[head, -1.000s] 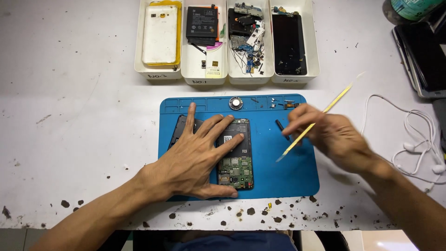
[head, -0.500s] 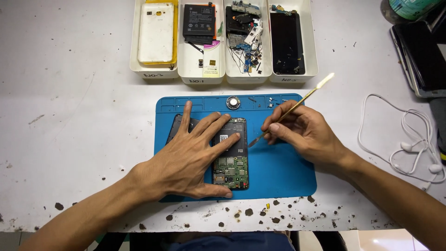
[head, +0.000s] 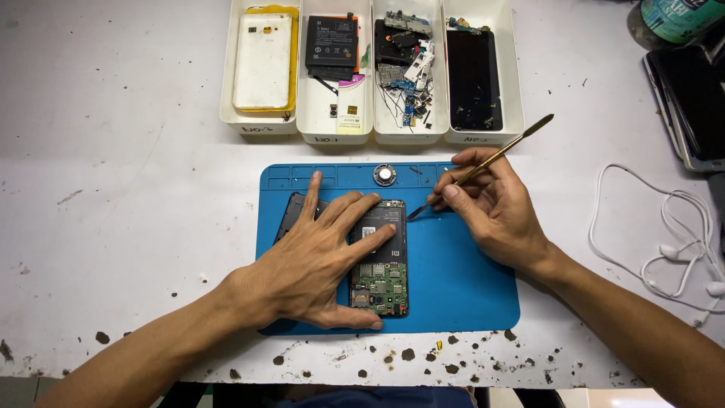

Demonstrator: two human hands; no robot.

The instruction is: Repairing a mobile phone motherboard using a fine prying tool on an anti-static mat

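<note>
An opened phone (head: 381, 261) with a bare green circuit board lies on a blue work mat (head: 461, 287). My left hand (head: 313, 261) is spread flat over the phone, fingers and thumb pressing on it. My right hand (head: 491, 204) holds a thin brass pry tool (head: 491, 159) like a pen; its lower tip touches the phone's top right corner. A dark phone part (head: 291, 211) peeks out from under my left fingers. A small round metal piece (head: 385, 175) sits at the mat's top edge.
Several white trays (head: 374, 132) stand behind the mat, holding a white and yellow phone cover (head: 262, 60), a black battery (head: 331, 41), loose boards and wires (head: 408, 68) and a black screen (head: 472, 68). White earphones (head: 680, 249) lie at right, a dark device (head: 691, 98) beyond them.
My right hand has moved left toward the phone, bringing the pry tool's tip from above the mat to the phone's top right corner. My left hand stays pressed on the phone.
</note>
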